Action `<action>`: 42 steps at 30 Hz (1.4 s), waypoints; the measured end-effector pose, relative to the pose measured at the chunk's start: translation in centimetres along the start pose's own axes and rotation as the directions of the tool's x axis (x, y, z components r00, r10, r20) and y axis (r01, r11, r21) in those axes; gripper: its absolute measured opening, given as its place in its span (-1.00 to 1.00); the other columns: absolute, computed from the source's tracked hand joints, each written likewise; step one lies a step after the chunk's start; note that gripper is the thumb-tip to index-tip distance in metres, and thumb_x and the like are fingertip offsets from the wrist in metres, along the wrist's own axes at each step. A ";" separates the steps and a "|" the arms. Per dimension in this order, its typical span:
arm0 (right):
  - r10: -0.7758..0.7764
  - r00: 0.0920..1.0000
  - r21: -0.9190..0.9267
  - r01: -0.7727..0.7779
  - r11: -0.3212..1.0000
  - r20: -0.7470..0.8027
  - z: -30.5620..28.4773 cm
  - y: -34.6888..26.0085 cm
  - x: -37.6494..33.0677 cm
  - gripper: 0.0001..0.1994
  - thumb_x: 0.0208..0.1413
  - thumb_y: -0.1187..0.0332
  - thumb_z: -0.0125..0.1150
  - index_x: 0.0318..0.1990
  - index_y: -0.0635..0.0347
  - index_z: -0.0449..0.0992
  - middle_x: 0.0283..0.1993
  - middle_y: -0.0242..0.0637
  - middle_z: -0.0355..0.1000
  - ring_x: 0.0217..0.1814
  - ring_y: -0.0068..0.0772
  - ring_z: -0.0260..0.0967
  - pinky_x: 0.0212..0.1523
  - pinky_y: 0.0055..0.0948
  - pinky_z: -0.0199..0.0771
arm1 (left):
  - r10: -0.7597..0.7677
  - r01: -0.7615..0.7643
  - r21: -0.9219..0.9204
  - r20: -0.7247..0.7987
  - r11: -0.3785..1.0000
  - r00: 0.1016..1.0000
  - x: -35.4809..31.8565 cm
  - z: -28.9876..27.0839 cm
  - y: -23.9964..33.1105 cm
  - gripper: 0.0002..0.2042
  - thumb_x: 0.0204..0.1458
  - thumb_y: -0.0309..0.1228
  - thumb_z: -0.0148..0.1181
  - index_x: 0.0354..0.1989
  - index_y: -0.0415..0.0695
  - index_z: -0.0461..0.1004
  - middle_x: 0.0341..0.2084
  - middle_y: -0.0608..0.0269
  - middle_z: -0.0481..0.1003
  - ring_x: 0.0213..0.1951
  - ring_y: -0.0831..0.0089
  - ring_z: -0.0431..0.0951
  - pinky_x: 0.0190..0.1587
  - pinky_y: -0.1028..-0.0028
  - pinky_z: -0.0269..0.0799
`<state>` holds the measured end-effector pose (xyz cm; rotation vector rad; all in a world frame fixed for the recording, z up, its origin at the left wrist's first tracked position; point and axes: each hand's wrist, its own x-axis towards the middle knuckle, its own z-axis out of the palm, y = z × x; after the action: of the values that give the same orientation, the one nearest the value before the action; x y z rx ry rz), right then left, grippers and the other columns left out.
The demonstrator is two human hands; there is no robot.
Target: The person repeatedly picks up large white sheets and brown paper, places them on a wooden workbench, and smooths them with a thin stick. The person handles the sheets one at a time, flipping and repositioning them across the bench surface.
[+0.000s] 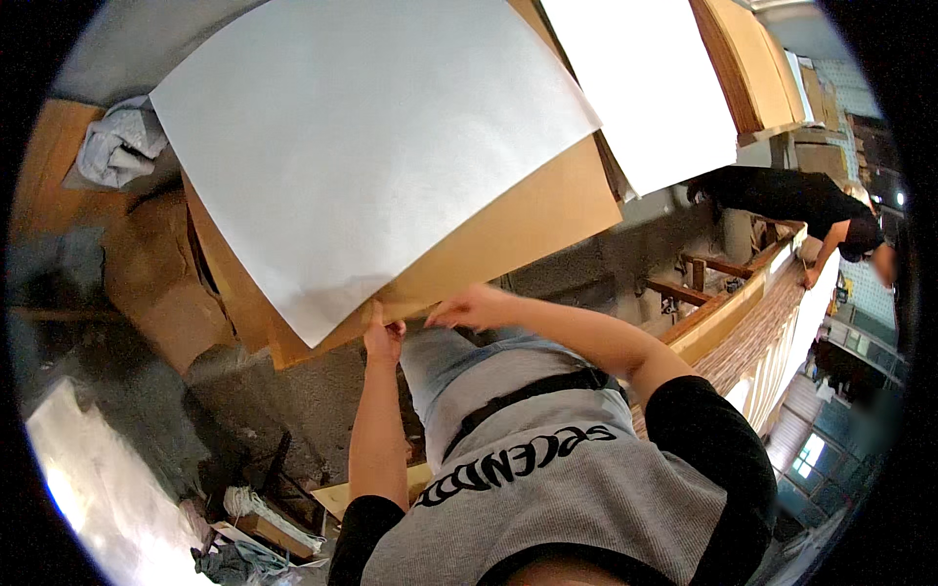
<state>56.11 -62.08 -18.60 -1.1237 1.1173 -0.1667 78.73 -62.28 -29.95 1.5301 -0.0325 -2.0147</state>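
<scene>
A large white sheet [381, 137] lies at an angle over a brown sheet [528, 210], which shows along its near edge. At that near edge, my left hand [384, 337] is closed, its fingertips pinching the brown sheet's border close to the white sheet's lower edge. My right hand [476, 308] hovers just to the right, beside the same edge. Its fingers are loosely bent and apart, slightly blurred, with nothing visible in them.
A second white stack [655, 98] and brown boards [747, 68] stand at the upper right. Crumpled wrapping [119, 145] lies at far left, above torn brown paper [161, 273]. A person in black [791, 205] leans over a long stack of strips [752, 327] on the right.
</scene>
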 end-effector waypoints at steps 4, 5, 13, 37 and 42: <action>0.102 0.716 0.455 0.320 0.831 -0.691 -7.6 12.8 -3.0 -0.69 0.01 0.28 0.05 -0.12 0.24 0.37 -0.22 -0.24 0.41 -0.27 -0.54 0.38 -0.69 -0.71 0.12 | 0.017 -0.017 -0.017 -0.014 1.000 1.000 0.9 -0.6 -0.7 -0.69 0.01 -0.11 -0.01 -0.51 -0.14 0.35 -0.67 0.33 0.33 -0.69 0.51 0.26 -0.67 0.52 0.13; -0.011 0.536 0.231 0.383 0.895 -0.844 -10.0 14.2 -4.0 -0.67 -0.01 0.26 0.08 -0.12 0.27 0.35 -0.21 -0.22 0.41 -0.30 -0.55 0.37 -0.74 -0.73 0.02 | 0.002 -0.002 -0.012 -0.001 1.000 1.000 0.9 -0.9 -0.6 -0.69 0.00 -0.10 0.00 -0.47 -0.13 0.34 -0.66 0.32 0.33 -0.69 0.50 0.27 -0.67 0.53 0.13; 0.681 0.461 0.770 0.590 0.243 -0.569 -20.5 13.2 -0.8 -0.85 -0.03 0.39 0.11 -0.49 0.26 0.32 -0.52 -0.28 0.33 -0.56 -0.50 0.28 -0.80 -0.66 -0.01 | 0.015 -0.016 0.028 0.049 0.999 0.999 0.2 -0.4 0.0 -0.70 -0.02 -0.08 0.00 -0.37 -0.09 0.33 -0.61 0.36 0.35 -0.66 0.53 0.28 -0.65 0.58 0.15; 0.662 0.460 0.784 0.521 0.338 -0.591 -28.1 12.8 3.2 -0.79 -0.13 0.38 0.24 -0.49 0.16 0.27 -0.56 -0.39 0.23 -0.64 -0.52 0.15 -0.77 -0.61 0.02 | 0.031 -0.034 -0.065 -0.037 0.997 0.999 0.2 0.6 -0.4 -0.70 -0.08 -0.13 0.12 -0.36 -0.11 0.35 -0.61 0.34 0.36 -0.68 0.50 0.30 -0.70 0.53 0.17; 0.670 0.509 0.840 0.269 0.472 -0.540 -27.3 9.8 4.1 -0.83 -0.09 0.37 0.19 -0.50 0.15 0.30 -0.58 -0.39 0.23 -0.68 -0.50 0.22 -0.79 -0.62 0.10 | 0.068 -0.067 -0.076 0.010 0.995 0.998 0.4 0.1 -0.6 -0.69 -0.09 -0.11 0.13 -0.39 -0.13 0.36 -0.62 0.33 0.36 -0.68 0.50 0.28 -0.68 0.53 0.16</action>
<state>32.99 -77.10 -28.49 0.2190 1.7349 -1.0611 78.28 -61.98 -30.49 1.4504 -0.0129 -1.9508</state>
